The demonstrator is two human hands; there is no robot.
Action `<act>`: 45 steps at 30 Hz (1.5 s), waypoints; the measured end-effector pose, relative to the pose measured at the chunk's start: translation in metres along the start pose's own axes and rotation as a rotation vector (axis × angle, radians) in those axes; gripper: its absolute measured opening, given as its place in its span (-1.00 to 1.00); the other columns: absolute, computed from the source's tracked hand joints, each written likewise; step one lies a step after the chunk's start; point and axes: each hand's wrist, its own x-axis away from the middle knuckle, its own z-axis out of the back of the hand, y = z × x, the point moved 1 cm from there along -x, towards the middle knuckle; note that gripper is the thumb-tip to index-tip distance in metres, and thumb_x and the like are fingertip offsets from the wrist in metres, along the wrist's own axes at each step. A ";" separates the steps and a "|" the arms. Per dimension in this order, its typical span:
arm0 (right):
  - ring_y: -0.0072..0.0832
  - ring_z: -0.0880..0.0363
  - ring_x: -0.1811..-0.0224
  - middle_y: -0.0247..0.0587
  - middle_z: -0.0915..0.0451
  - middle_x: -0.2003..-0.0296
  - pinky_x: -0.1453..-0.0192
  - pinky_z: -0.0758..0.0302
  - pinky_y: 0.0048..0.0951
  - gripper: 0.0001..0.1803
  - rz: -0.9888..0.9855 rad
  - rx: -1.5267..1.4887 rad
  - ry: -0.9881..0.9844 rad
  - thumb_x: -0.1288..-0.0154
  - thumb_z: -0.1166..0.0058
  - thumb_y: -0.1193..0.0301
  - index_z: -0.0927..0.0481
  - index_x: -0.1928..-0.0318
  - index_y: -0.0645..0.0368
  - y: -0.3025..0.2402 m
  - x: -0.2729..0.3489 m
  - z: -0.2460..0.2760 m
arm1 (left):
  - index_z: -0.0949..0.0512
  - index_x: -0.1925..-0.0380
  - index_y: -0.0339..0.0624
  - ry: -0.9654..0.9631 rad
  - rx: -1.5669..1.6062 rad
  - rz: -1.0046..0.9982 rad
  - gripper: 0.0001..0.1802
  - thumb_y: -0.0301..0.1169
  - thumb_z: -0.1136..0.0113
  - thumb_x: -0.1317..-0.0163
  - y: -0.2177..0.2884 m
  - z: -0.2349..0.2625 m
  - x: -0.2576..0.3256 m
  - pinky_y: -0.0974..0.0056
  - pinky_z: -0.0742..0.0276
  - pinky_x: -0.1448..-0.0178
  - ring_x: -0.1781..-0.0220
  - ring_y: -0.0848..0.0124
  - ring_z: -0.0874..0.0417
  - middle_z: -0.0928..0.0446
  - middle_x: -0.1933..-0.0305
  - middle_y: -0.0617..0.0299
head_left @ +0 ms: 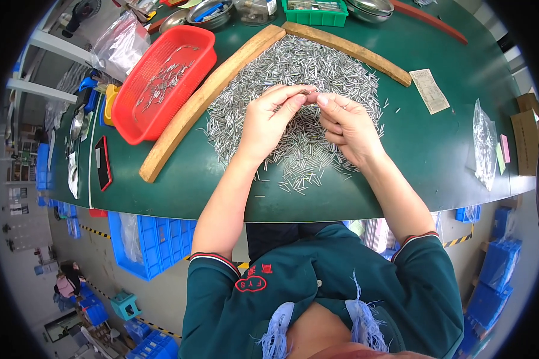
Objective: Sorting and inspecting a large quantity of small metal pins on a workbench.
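Note:
A wide pile of small metal pins lies spread over the green table. Above its middle, my left hand and my right hand meet at the fingertips. Both are closed in a pinch, thumb against finger. Whatever sits between the fingertips is too small and too covered to name. Loose pins are scattered below my hands, toward the table's near edge. Two wooden bars border the pile: a long left bar and a right bar, which come close together at the far end.
Left of the long bar, a red plastic basket holds some pins. A phone lies at the left. Farther back stand a green tray and metal bowls. On the right are a paper slip and a clear plastic bag.

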 end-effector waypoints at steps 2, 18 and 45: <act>-0.86 0.06 0.72 -0.66 -0.14 0.69 0.68 0.13 -0.72 -0.76 0.018 0.009 -0.002 -0.30 -0.06 0.30 -0.58 0.16 0.21 -0.001 0.002 -0.001 | -0.57 0.11 -0.29 -0.006 0.117 0.033 -0.76 -0.44 -0.07 -0.27 0.003 -0.001 0.001 0.40 -0.46 -0.03 0.08 0.48 -0.55 -0.57 0.14 0.21; -0.84 -0.01 0.66 -0.60 -0.19 0.63 0.69 0.09 -0.76 -0.75 -0.006 -0.104 -0.055 -0.33 -0.01 0.28 -0.54 0.19 0.23 -0.004 0.006 -0.005 | -0.59 0.13 -0.20 -0.026 0.171 0.019 -0.78 -0.46 -0.10 -0.22 -0.001 0.000 0.000 0.33 -0.45 -0.08 0.04 0.40 -0.54 -0.56 0.13 0.21; -0.87 -0.08 0.63 -0.57 -0.21 0.57 0.73 0.07 -0.83 -0.60 -0.151 -0.289 -0.017 -0.33 0.02 0.14 -0.44 0.09 0.24 -0.008 -0.004 0.013 | -0.64 0.37 -0.04 -0.014 -0.915 -0.203 -0.87 -0.31 -0.22 -0.10 -0.006 0.010 0.002 0.22 -0.25 -0.02 0.15 0.37 -0.47 -0.49 0.34 0.35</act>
